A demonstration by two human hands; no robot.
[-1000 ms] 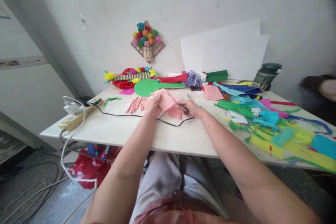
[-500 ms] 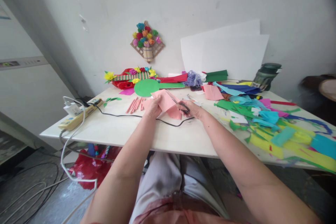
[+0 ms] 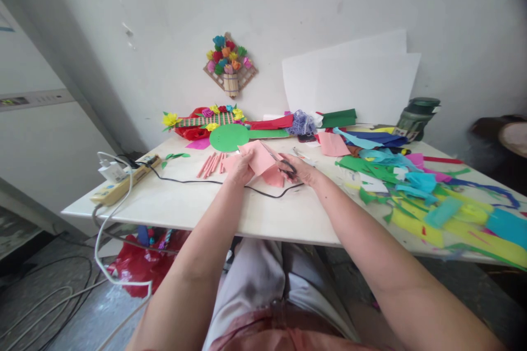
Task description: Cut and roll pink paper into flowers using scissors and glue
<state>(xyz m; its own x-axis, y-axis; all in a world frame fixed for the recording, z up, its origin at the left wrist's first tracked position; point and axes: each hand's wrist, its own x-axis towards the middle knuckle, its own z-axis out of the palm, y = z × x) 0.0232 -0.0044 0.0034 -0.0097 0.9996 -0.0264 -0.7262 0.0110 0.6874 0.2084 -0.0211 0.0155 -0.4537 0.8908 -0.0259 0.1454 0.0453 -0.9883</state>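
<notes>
Over the middle of the table, my left hand (image 3: 242,167) is closed on a sheet of pink crepe paper (image 3: 260,158), gripping its left side. My right hand (image 3: 297,170) has its fingers in the dark handles of a pair of scissors (image 3: 289,169). The scissor blades point up and left across the sheet's right part; whether they bite into the paper cannot be made out. Below the sheet lies another pink piece (image 3: 273,177). Several thin pink rolls (image 3: 209,165) rest on the table left of my left hand.
A black cable (image 3: 193,181) crosses the table below my hands, from a power strip (image 3: 123,180) at left. Colourful paper scraps (image 3: 411,186) cover the right side. A green paper disc (image 3: 229,138), a flower craft (image 3: 206,119) and a dark bottle (image 3: 418,118) stand or lie farther back.
Both hands keep their hold on the pink paper and the scissors, almost in place. The whole view has shifted very slightly.
</notes>
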